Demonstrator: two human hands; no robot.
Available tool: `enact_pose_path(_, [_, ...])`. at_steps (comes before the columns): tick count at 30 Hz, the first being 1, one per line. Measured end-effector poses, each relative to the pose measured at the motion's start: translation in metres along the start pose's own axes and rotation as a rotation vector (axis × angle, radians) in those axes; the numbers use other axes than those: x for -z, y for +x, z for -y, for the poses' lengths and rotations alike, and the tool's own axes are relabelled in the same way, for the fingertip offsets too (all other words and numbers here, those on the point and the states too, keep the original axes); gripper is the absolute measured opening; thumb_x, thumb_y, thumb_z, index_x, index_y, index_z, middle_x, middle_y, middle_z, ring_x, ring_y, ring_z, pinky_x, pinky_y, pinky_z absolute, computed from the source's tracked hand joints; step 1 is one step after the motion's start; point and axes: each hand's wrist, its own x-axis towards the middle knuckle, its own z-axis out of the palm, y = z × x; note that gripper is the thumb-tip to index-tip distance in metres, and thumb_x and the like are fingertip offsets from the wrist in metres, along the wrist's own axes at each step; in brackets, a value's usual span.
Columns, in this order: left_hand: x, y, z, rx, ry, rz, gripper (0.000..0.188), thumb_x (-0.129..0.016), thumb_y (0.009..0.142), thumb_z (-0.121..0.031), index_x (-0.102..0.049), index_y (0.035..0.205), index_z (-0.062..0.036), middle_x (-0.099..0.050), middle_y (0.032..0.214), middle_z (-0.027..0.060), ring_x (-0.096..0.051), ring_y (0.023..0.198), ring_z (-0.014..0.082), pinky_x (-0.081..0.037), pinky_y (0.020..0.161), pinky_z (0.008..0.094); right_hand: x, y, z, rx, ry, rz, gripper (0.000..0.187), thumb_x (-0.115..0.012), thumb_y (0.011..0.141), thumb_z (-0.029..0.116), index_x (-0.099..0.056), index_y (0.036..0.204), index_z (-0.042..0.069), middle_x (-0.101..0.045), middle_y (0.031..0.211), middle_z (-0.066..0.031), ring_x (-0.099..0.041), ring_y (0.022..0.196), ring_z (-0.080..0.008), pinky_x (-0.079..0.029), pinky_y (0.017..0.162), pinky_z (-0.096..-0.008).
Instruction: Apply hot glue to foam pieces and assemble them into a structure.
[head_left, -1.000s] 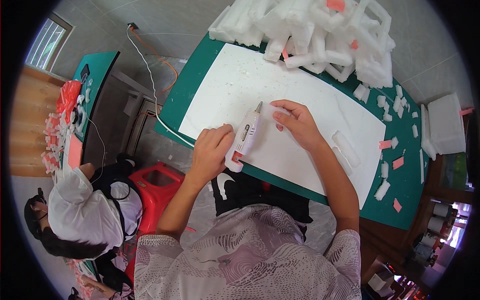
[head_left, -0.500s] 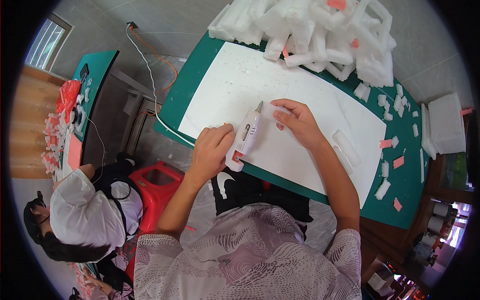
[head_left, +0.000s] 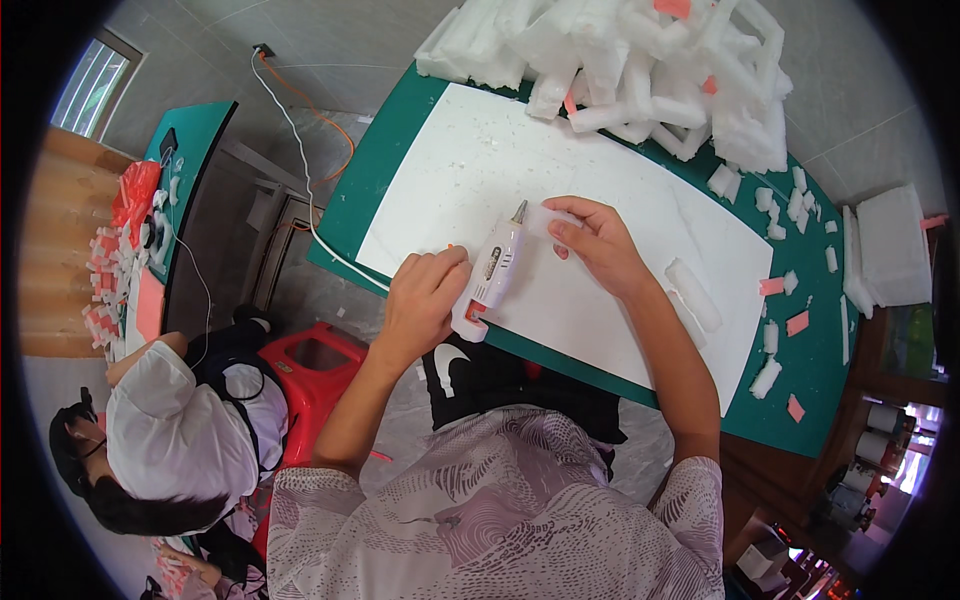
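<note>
A white hot glue gun [head_left: 495,262] with a red trigger and a metal nozzle tilts up and away over the near part of the white board [head_left: 430,180]. My left hand [head_left: 428,295] is closed against its left side, fingers curled, with the grip partly hidden. Between the thumb and fingers of my right hand [head_left: 597,245] is a thin whitish foam piece [head_left: 539,218]. This piece is right beside the nozzle; whether they touch I cannot tell. A loose white foam strip [head_left: 692,296] lies on the board near my right forearm.
White foam frames [head_left: 610,70] are heaped at the table's far edge. Foam scraps and pink bits lie on the green table [head_left: 800,360] at right. A white cord [head_left: 340,258] crosses the left edge. A person [head_left: 180,430] sits at left near a red stool [head_left: 310,370].
My hands, the glue gun and the foam piece look almost unmoved. The seated person at left has shifted slightly.
</note>
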Motion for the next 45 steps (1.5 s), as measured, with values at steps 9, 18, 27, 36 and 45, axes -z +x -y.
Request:
enact_pose_path(9, [0.0, 0.0, 0.0, 0.003, 0.002, 0.01, 0.036, -0.063, 0.065, 0.006, -0.06, 0.1, 0.0022, -0.064, 0.109, 0.0128, -0.058, 0.08, 0.0302, -0.045, 0.072, 0.0392, 0.001, 0.001, -0.002, -0.009, -0.019, -0.003, 0.035, -0.07, 0.094, 0.014, -0.065, 0.123, -0.004, -0.063, 0.089, -0.0021, -0.055, 0.076, -0.0099, -0.046, 0.07, -0.0244])
enact_pose_path(18, [0.002, 0.0, -0.001, 0.0, 0.018, 0.022, 0.036, -0.064, 0.064, 0.006, -0.061, 0.1, 0.0019, -0.063, 0.109, 0.0125, -0.058, 0.081, 0.0298, -0.045, 0.073, 0.0391, 0.001, 0.001, -0.001, -0.007, -0.036, 0.01, 0.035, -0.07, 0.095, 0.016, -0.065, 0.123, -0.003, -0.063, 0.089, -0.0019, -0.055, 0.076, -0.0096, -0.045, 0.07, -0.0242])
enact_pose_path(27, [0.003, -0.002, -0.003, -0.017, 0.071, 0.029, 0.033, -0.065, 0.068, 0.004, -0.062, 0.1, 0.0013, -0.064, 0.109, 0.0119, -0.058, 0.079, 0.0271, -0.046, 0.073, 0.0383, 0.003, 0.001, -0.005, -0.008, 0.019, 0.028, 0.037, -0.07, 0.095, 0.017, -0.064, 0.125, -0.004, -0.065, 0.095, -0.003, -0.056, 0.079, -0.0104, -0.046, 0.075, -0.0259])
enact_pose_path(36, [0.007, -0.008, -0.005, -0.039, 0.093, -0.023, 0.028, -0.066, 0.072, -0.001, -0.062, 0.099, 0.0008, -0.065, 0.108, 0.0119, -0.06, 0.081, 0.0269, -0.046, 0.074, 0.0385, 0.004, 0.0, -0.004, 0.012, 0.125, 0.089, 0.037, -0.067, 0.097, 0.014, -0.061, 0.128, -0.005, -0.066, 0.106, -0.0063, -0.057, 0.084, -0.0119, -0.048, 0.078, -0.0275])
enact_pose_path(45, [0.007, 0.0, -0.008, -0.032, 0.065, -0.079, 0.027, -0.066, 0.072, -0.004, -0.063, 0.099, 0.0009, -0.065, 0.108, 0.0123, -0.061, 0.081, 0.0277, -0.047, 0.075, 0.0385, 0.009, -0.001, -0.004, -0.003, 0.163, 0.152, 0.039, -0.067, 0.098, 0.017, -0.059, 0.129, -0.005, -0.066, 0.114, -0.0084, -0.058, 0.089, -0.0134, -0.049, 0.082, -0.0301])
